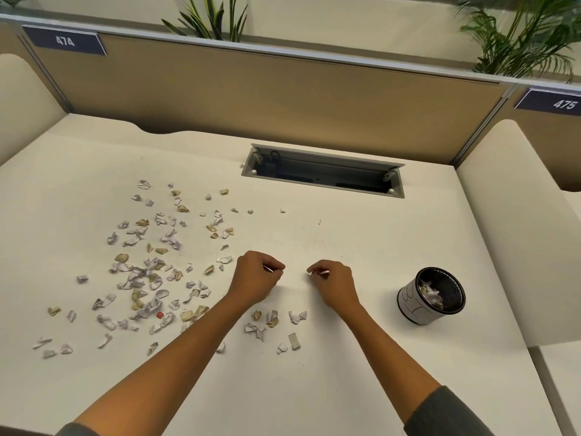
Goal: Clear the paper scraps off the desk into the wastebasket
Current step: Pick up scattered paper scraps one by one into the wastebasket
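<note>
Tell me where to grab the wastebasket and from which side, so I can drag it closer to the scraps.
Grip the wastebasket at its open rim, from above and from the left with the right hand, the nearer one. It stands upright on the desk with bare space around it. The rim probably gives a firmer pinch than the round wall.

Paper scraps point(151, 272) litter the desk point(345, 372) left; wastebasket point(432, 297) stands right, holding scraps.

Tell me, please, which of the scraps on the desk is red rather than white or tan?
The small red scrap, lying in the dense pile left of the left forearm; every other scrap around it is white, greyish or tan.
</note>
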`<move>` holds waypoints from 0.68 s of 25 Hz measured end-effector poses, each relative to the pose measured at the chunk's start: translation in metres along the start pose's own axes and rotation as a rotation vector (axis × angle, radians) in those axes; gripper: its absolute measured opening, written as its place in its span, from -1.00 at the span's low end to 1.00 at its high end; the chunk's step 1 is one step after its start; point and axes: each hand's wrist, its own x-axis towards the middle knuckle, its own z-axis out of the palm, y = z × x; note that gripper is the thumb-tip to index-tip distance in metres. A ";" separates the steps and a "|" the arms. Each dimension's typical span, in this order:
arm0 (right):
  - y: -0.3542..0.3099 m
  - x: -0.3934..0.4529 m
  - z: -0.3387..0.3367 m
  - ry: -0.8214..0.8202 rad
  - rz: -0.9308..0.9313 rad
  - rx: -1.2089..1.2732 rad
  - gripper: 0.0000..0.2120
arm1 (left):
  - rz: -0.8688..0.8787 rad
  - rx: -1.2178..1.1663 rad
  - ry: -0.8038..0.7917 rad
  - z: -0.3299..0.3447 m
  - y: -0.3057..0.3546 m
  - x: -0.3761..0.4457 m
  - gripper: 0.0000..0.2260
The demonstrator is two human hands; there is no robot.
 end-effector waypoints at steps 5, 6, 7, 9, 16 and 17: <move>-0.021 -0.020 -0.008 -0.259 0.602 1.243 -0.86 | 0.165 0.007 -0.068 0.015 0.020 -0.014 -0.90; -0.024 -0.024 -0.009 -0.299 0.646 1.357 -0.84 | 0.194 -0.015 -0.093 0.019 0.024 -0.018 -0.89; -0.027 -0.027 -0.010 -0.327 0.661 1.424 -0.81 | 0.210 -0.043 -0.114 0.023 0.028 -0.020 -0.87; -0.032 -0.031 -0.010 -0.331 0.667 1.481 -0.77 | 0.200 -0.101 -0.133 0.029 0.034 -0.024 -0.83; -0.030 -0.040 -0.029 -0.199 0.691 1.568 -0.82 | 0.090 -0.301 -0.109 0.023 0.038 -0.019 -0.73; -0.029 -0.042 -0.037 -0.192 0.682 1.563 -0.82 | 0.083 -0.299 -0.099 0.020 0.037 -0.018 -0.73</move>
